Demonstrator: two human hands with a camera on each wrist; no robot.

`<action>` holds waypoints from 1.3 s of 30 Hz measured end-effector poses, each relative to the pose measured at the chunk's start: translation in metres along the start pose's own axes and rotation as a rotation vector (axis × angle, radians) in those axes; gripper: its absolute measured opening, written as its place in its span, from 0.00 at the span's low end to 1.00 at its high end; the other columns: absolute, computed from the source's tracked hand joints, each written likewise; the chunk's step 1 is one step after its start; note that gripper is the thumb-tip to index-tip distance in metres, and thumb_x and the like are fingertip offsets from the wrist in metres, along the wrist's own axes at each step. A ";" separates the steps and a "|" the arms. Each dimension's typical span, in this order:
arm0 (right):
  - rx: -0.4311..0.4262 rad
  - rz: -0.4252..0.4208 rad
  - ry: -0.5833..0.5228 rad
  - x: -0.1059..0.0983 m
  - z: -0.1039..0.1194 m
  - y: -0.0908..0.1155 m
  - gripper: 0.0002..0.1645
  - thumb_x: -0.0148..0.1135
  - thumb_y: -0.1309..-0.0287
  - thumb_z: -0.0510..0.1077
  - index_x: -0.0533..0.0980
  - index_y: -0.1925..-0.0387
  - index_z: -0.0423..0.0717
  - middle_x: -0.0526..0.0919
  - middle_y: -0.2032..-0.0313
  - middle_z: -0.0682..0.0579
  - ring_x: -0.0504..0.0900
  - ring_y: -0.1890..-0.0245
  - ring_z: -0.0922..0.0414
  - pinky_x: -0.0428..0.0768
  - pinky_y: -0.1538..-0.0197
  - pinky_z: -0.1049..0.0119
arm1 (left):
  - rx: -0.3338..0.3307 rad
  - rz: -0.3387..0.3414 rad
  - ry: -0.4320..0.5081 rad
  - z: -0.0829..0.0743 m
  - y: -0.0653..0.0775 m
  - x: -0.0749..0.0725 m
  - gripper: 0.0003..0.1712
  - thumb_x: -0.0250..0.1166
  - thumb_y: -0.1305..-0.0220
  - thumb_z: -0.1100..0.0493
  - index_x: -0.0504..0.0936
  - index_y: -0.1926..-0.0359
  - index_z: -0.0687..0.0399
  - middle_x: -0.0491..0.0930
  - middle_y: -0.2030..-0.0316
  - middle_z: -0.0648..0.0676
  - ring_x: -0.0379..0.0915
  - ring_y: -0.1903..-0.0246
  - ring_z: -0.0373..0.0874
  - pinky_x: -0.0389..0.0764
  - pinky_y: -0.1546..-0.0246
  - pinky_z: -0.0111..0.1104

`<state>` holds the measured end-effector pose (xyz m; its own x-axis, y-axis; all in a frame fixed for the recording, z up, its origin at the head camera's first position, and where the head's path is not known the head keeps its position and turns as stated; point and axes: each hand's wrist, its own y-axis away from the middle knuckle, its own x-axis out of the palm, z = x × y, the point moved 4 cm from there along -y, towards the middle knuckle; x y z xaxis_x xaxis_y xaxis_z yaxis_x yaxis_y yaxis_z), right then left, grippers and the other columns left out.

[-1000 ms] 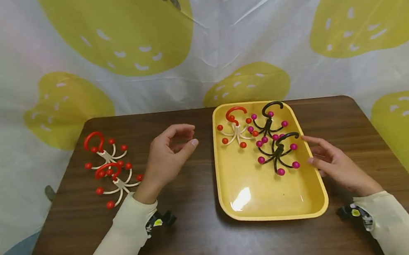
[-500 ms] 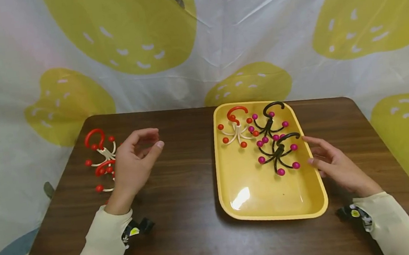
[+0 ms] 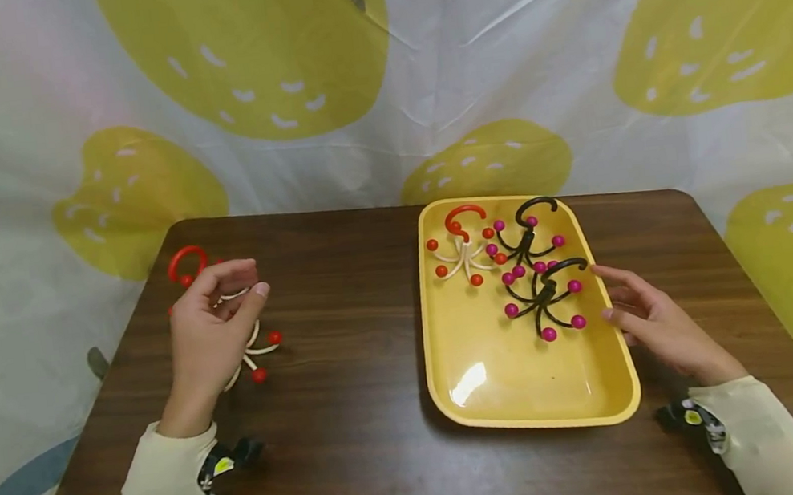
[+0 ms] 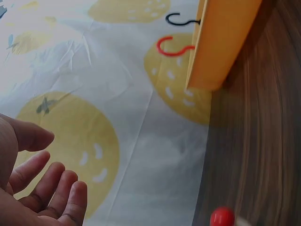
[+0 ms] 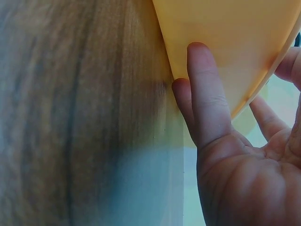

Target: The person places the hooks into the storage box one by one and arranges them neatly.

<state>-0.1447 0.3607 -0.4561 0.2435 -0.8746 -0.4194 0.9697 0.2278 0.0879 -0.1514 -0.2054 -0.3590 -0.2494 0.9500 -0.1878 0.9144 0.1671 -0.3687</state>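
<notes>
Left hand moved leftward, relaxed, empty, right hand seemingly uncurled, touching yellow tray

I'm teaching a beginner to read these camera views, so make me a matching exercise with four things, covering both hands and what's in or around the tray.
1. left hand
2. right hand
3. black hangers
4. tray

A. tipped with magenta balls
B. touches the tray's outside
C. yellow
D. partly hides red-hooked hangers on the table in the head view

Pairs: 1-D, 2-B, 3-A, 4-C
</notes>
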 end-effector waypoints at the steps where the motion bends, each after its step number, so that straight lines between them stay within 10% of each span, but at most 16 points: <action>1: -0.004 -0.005 0.004 0.000 0.000 0.000 0.40 0.58 0.22 0.41 0.56 0.17 0.53 0.74 0.38 0.33 0.88 0.54 0.64 0.92 0.60 0.58 | -0.001 -0.013 -0.013 0.000 0.001 -0.005 0.17 0.72 0.34 0.69 0.85 0.45 0.66 0.86 0.57 0.38 0.85 0.55 0.35 0.85 0.53 0.20; 6: -0.016 -0.009 -0.017 -0.001 0.001 0.001 0.39 0.58 0.22 0.40 0.56 0.17 0.51 0.78 0.44 0.50 0.89 0.55 0.62 0.92 0.60 0.57 | -0.009 -0.083 -0.079 0.003 0.005 -0.033 0.16 0.72 0.34 0.69 0.86 0.46 0.65 0.87 0.58 0.37 0.85 0.59 0.32 0.83 0.60 0.19; 14: -0.010 0.005 -0.029 -0.002 0.002 0.000 0.39 0.58 0.21 0.42 0.55 0.16 0.54 0.76 0.42 0.49 0.88 0.53 0.63 0.92 0.59 0.57 | -0.077 -0.150 -0.195 0.024 0.014 -0.059 0.16 0.74 0.35 0.66 0.86 0.47 0.65 0.86 0.61 0.32 0.83 0.63 0.28 0.79 0.62 0.17; 23: 0.004 0.011 -0.007 -0.001 0.000 0.000 0.40 0.58 0.21 0.42 0.54 0.16 0.53 0.71 0.35 0.27 0.88 0.53 0.65 0.92 0.59 0.59 | -0.157 -0.105 -0.277 0.047 0.021 -0.066 0.17 0.75 0.35 0.63 0.88 0.46 0.59 0.85 0.63 0.32 0.81 0.62 0.28 0.78 0.60 0.14; 39: -0.007 0.006 0.006 0.001 0.002 0.000 0.40 0.58 0.21 0.42 0.54 0.16 0.52 0.71 0.36 0.27 0.88 0.54 0.65 0.92 0.60 0.58 | -0.146 -0.059 -0.363 0.049 0.014 -0.068 0.14 0.76 0.34 0.60 0.90 0.48 0.56 0.83 0.68 0.26 0.80 0.65 0.24 0.78 0.62 0.13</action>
<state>-0.1443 0.3591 -0.4548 0.2494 -0.8705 -0.4242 0.9680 0.2363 0.0842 -0.1373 -0.2803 -0.3960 -0.3758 0.7867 -0.4897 0.9242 0.2794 -0.2604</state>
